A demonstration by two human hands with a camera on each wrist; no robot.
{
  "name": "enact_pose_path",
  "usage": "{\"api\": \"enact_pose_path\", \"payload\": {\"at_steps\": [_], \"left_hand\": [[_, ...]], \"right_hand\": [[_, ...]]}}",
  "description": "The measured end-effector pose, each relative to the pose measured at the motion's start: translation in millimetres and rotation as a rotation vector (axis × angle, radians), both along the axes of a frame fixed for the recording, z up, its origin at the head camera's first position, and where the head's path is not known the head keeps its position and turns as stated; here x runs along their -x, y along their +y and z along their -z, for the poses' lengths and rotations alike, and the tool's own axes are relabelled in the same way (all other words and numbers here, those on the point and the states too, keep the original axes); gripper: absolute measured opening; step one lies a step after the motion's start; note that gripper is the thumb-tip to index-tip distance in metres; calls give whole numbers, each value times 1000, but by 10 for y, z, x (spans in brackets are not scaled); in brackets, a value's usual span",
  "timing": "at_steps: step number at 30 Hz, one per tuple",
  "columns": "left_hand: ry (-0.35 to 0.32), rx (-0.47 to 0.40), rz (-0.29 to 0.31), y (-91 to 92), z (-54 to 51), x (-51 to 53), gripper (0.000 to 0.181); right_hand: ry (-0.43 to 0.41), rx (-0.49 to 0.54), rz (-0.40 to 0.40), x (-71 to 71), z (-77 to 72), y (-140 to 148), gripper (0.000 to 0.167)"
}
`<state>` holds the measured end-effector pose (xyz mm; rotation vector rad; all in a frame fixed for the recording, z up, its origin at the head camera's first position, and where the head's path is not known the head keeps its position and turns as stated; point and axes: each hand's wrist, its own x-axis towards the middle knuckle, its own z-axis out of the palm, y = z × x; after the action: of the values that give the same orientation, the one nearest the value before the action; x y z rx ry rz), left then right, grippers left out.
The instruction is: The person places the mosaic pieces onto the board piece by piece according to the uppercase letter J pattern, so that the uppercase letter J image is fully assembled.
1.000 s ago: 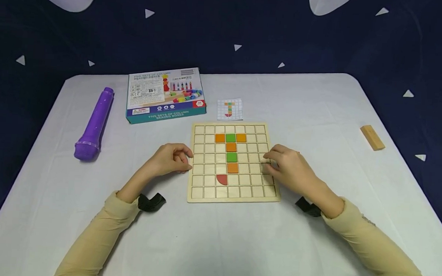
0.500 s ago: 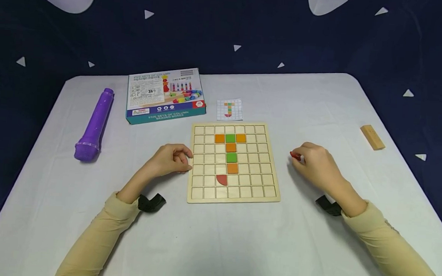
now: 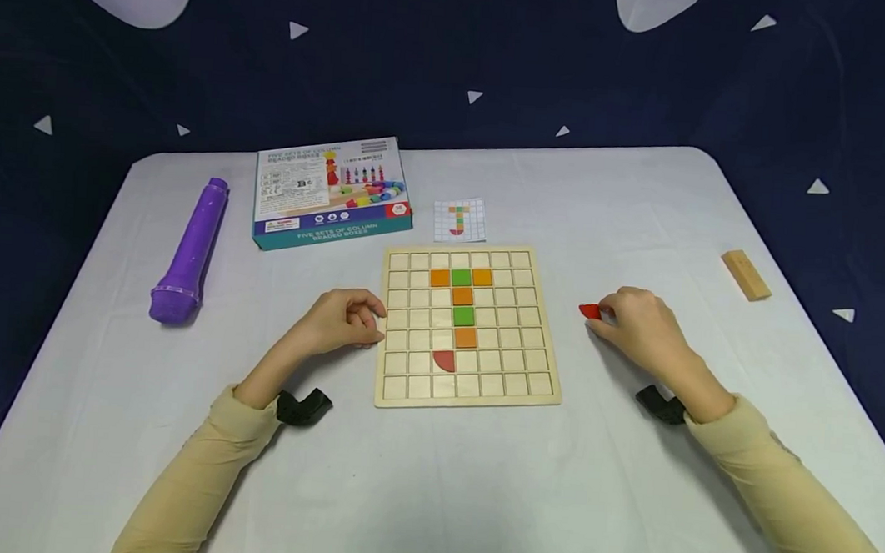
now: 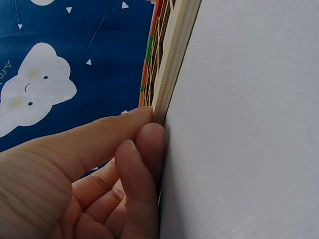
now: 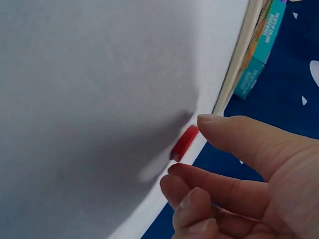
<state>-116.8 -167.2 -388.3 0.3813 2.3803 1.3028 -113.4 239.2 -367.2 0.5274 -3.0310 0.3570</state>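
Observation:
A square wooden grid board (image 3: 503,401) lies on the table. Orange and green square tiles on it make a T shape, and a red quarter-circle tile (image 3: 444,360) sits below the stem, one column left. Loosely bent fingertips of my left hand (image 3: 341,317) touch the board's left edge; the left wrist view shows them against its side. Right of the board, my right hand (image 3: 643,325) pinches another red tile (image 3: 589,312) with a curved edge, between thumb and forefinger, low over the tabletop. In the right wrist view the red tile (image 5: 184,143) shows edge-on.
A small card (image 3: 460,219) with a gridded T-and-curve picture lies behind the board. Back left lies a flat toy box (image 3: 334,191), with a purple toy microphone (image 3: 192,247) farther left. A wooden block (image 3: 746,276) lies near the table's right side.
My right hand has moved right, away from the board's right edge. The red tile, hidden at first, now shows more of its face at the fingertips. My left hand stays put.

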Motion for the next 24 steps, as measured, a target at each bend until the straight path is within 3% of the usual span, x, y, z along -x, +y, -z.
{"api": "enact_pose_path", "payload": {"at_steps": [6,15,24], "left_hand": [[-10,2,0,-5,7,7,27],[0,4,4,1,3,10,27],[-5,5,3,-1,-8,10,27]], "right_hand": [[-26,4,-54,84,35,-72,22],[-61,18,-138,142,45,-97,12],[30,-11,-249,179,47,-93,6]]}}
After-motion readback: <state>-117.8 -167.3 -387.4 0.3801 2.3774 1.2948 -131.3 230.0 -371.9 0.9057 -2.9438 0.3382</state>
